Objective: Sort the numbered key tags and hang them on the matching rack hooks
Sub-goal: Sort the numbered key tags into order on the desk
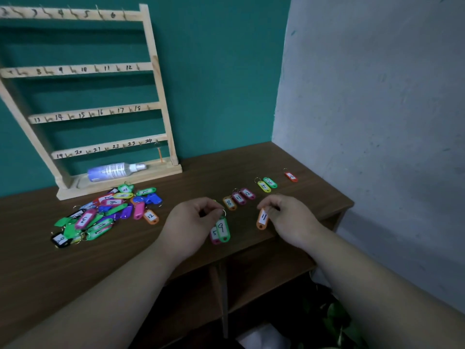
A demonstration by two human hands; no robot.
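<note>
We see a dim scene with soft, weak shadows on the dark brown wooden table (289, 159); the grey plaster wall (377, 96) at right is brightest. The pale wooden numbered rack (156, 79) at far left leans and bows with wide-angle distortion, its top numerals smeared. Near centre, the green plastic key tag marked 9 (222, 229) and the orange plastic key tag marked 11 (262, 219) read sharply. Under the table, detail sinks into darkness.

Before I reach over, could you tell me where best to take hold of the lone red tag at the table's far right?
Probably pinch the red tag across its long edges from above: it lies flat on the table with nothing touching it, so both edges are free. That leaves its ring, at the far end, clear for hanging.
</note>
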